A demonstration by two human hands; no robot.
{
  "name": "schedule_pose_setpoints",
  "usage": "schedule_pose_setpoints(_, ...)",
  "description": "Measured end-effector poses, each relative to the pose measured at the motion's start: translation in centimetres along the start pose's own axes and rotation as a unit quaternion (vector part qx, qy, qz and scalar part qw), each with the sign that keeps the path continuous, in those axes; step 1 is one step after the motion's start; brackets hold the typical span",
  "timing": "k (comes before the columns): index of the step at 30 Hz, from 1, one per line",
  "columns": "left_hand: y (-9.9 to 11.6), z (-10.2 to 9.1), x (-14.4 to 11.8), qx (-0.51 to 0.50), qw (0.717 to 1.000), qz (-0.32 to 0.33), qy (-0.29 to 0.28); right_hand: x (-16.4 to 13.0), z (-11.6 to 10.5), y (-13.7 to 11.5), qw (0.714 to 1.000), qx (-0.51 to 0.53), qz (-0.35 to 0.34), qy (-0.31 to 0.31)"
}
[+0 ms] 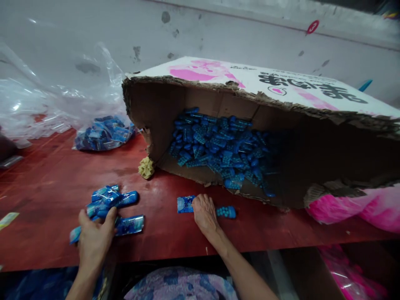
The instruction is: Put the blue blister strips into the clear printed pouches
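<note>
Blue sachets [108,204] lie heaped flat; one blue sachet [185,204] lies apart.

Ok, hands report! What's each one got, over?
Left hand on packet pile. Right hand flat on one packet, blue piece beside it. Torn box of blue pieces just behind. Nothing blocking.

You have two hands on the table: your left hand [93,235] rests on a small heap of about five blue packets [108,204], and your right hand [204,214] covers one packet [186,204] and one bare blue piece [226,212]. Just beyond your right hand lies one torn box [250,89] holding blue pieces [218,148] too many to count. Beyond your left hand sits one clear bag [104,132] of packets.
</note>
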State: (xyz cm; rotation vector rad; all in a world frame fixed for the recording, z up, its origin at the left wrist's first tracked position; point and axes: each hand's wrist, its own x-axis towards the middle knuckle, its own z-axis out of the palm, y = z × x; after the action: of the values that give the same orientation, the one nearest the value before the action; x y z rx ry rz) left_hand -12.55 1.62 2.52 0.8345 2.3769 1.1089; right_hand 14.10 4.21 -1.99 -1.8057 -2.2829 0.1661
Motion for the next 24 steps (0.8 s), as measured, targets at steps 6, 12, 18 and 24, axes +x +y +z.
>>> schedule_pose_setpoints(6,-0.4,1.3,-3.0,0.201,0.945,0.234,0.105,-0.3,-0.4,0.3,1.000,0.000,-0.007,0.002)
schedule_pose_setpoints(12,-4.2,3.9,-2.8,0.307,0.855,0.417,-0.038,-0.2,-0.4,0.4,1.000,0.014,0.004,0.014)
schedule_pose_setpoints(18,-1.8,2.5,-0.9,0.244,0.919,0.307,0.033,-0.2,-0.6,0.4,0.998,0.039,0.013,0.040)
schedule_pose_setpoints(24,1.3,6.6,-9.1,-0.210,0.918,0.009,-0.337,-2.7,-2.0,-1.4,0.980,0.158,0.011,0.121)
